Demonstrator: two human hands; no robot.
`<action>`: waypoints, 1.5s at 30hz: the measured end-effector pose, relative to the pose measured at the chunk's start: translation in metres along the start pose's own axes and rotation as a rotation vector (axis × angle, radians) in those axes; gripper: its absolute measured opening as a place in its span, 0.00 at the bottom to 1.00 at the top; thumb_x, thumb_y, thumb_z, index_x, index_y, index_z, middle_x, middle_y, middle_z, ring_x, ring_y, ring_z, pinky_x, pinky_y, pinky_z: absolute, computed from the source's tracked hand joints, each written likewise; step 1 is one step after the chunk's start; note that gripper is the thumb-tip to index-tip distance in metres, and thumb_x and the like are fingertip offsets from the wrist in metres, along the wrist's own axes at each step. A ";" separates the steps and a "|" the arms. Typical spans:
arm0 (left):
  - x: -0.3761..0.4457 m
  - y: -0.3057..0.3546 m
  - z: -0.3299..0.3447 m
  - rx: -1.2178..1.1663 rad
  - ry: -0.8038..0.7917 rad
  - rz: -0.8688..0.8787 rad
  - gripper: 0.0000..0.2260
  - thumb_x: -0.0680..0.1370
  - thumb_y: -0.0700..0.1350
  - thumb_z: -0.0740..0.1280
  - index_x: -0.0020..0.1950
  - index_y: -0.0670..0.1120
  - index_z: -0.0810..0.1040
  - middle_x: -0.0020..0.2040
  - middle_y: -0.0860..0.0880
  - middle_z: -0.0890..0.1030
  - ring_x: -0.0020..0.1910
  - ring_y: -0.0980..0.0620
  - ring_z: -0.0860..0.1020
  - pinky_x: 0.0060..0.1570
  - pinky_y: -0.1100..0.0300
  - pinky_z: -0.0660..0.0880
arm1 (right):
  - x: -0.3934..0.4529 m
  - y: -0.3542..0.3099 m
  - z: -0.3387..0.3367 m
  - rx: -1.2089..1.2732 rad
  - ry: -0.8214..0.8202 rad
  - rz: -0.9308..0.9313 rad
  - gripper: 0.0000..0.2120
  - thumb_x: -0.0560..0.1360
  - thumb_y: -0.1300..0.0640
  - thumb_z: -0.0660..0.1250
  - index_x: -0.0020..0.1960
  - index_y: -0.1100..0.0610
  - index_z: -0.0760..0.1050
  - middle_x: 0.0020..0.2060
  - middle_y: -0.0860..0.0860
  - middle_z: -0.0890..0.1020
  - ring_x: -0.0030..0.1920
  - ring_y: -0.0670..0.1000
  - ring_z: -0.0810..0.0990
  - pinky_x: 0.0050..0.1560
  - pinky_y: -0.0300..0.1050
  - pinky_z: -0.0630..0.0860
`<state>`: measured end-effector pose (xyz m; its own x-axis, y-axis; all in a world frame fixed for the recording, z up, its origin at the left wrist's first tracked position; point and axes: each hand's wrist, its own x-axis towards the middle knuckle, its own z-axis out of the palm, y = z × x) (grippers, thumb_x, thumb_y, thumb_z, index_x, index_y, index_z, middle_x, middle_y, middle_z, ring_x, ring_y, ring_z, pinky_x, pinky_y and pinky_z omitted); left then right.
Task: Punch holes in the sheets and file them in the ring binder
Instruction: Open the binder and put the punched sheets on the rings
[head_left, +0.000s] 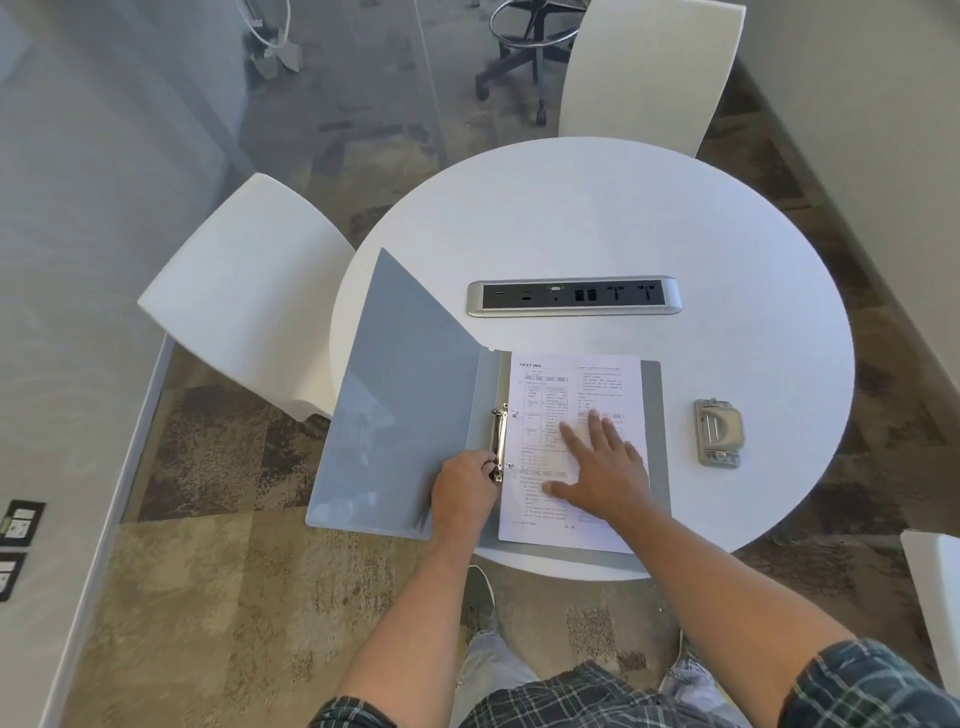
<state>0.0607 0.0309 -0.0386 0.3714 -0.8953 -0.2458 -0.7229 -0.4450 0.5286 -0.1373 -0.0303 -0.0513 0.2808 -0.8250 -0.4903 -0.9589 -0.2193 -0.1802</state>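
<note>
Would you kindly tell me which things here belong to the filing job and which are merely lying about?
Part of the job: ring binder, printed sheets, hole punch, left hand at the ring mechanism, right hand flat on the sheets.

Merely about: socket strip, white chairs.

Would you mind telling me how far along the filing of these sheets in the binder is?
Punching looks finished: the hole punch sits aside on the table, untouched. The printed sheets already lie in the open ring binder against its ring mechanism. In hand: the left hand works the mechanism's lower end while the right hand presses the sheets flat. Left: shutting the cover; whether the rings are closed is unclear.
</note>
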 end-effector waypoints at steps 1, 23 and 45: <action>0.000 0.000 0.000 -0.009 0.002 -0.009 0.10 0.81 0.38 0.66 0.57 0.46 0.86 0.51 0.48 0.87 0.49 0.48 0.84 0.46 0.56 0.82 | -0.001 -0.003 0.003 -0.048 -0.007 0.007 0.50 0.73 0.24 0.60 0.84 0.43 0.40 0.84 0.57 0.40 0.83 0.61 0.42 0.80 0.64 0.52; -0.011 0.004 -0.006 -0.127 0.013 -0.115 0.10 0.82 0.40 0.64 0.51 0.45 0.86 0.44 0.48 0.86 0.42 0.49 0.82 0.41 0.62 0.74 | -0.012 -0.041 0.019 0.356 -0.132 -0.311 0.40 0.79 0.46 0.69 0.84 0.50 0.53 0.84 0.43 0.46 0.82 0.52 0.55 0.80 0.45 0.48; -0.009 -0.004 0.006 -0.247 -0.120 -0.183 0.13 0.81 0.41 0.66 0.64 0.42 0.83 0.62 0.46 0.80 0.63 0.48 0.78 0.63 0.60 0.72 | 0.001 -0.039 0.022 0.373 -0.454 -0.387 0.57 0.74 0.33 0.69 0.81 0.47 0.28 0.80 0.44 0.29 0.78 0.42 0.28 0.78 0.53 0.27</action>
<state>0.0570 0.0402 -0.0431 0.4007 -0.8032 -0.4409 -0.4819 -0.5940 0.6441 -0.0982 -0.0114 -0.0636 0.6665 -0.4072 -0.6245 -0.7311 -0.1933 -0.6543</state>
